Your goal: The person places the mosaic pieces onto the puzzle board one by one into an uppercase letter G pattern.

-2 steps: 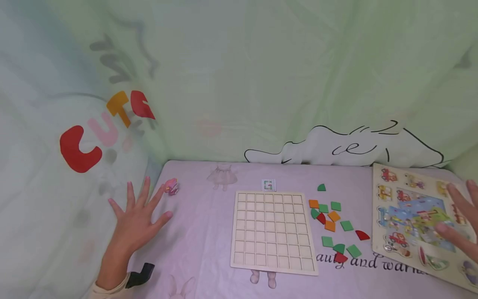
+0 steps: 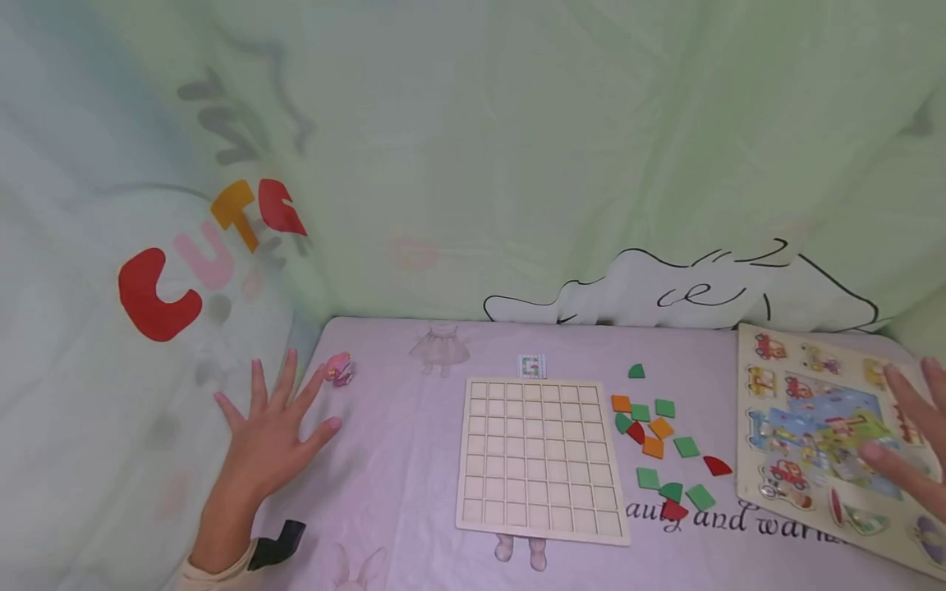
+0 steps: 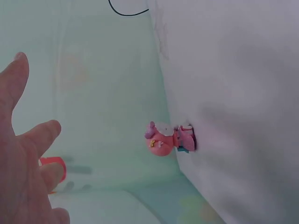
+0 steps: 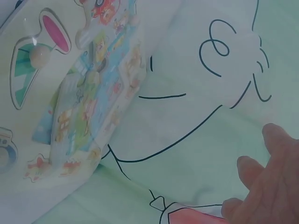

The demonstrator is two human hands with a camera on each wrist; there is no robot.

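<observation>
My left hand is held up with its fingers spread, holding nothing. Nearest to it, a small pink toy figurine stands on the table and shows in the left wrist view as well. My right hand is cut off by the frame's right edge, its visible fingers extended over a wooden picture puzzle board. A pale wooden grid board lies between the hands. Beside it are scattered flat pieces: orange squares, green squares, red quarter circles and green quarter circles.
Behind the grid board lies a small printed pattern card. A printed cloth covers the table. Green and white hanging fabric encloses the back and sides, with coloured letters at the left. Some knobbed pieces sit on the puzzle board.
</observation>
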